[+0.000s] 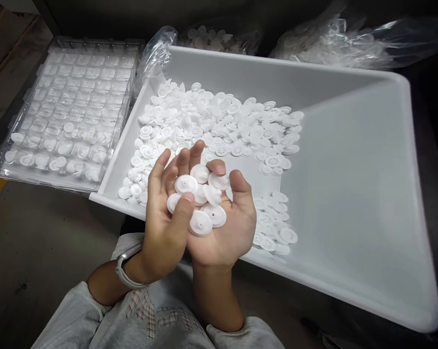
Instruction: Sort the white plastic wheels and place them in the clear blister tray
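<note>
The right hand is turned palm up, its fingers half curled into a cup that carries a handful of gear wheels, small, white and plastic. The left hand lies against it from the left with its fingers loosely spread. Its thumb rests on the wheels at the edge of the handful, and whether it pinches one cannot be told. A pale wristband sits on the left wrist.

Both hands hover over the near rim of a white bin. A loose heap of gear wheels lies in the bin's far left part, and a smaller cluster lies just beside the right hand. A clear compartment tray stands to the left of the bin, with wheels in its nearest rows. Plastic bags of white parts lie behind the bin.
</note>
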Tool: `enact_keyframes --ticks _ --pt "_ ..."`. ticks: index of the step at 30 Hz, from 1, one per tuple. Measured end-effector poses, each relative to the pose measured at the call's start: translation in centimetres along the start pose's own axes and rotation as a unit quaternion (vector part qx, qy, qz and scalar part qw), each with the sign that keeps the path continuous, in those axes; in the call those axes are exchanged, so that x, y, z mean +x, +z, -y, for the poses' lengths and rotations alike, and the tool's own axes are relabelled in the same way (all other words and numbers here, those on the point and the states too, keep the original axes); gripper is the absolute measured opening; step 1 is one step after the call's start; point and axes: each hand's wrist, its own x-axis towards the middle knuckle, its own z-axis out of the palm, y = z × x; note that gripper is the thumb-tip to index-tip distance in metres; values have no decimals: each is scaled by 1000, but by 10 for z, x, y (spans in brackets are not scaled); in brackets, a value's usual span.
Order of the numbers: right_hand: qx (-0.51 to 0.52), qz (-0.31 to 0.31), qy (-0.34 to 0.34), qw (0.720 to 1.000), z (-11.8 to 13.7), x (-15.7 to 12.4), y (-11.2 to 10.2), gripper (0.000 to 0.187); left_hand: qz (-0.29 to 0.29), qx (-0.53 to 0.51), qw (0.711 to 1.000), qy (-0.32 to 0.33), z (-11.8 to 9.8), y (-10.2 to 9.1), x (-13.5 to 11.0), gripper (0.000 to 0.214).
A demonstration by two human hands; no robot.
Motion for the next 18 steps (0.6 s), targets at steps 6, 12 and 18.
enact_keyframes --ticks 6,12,18 --pt "11 -21 4 1000 6 -2 0 25 28 46 996 69 -2 7 0 52" --pt "15 -46 -11 999 15 -5 0 26 96 252 950 159 -18 -19 10 49" --pt "-3 -43 -21 999 19 -4 -4 25 205 455 822 276 -31 -33 19 46"
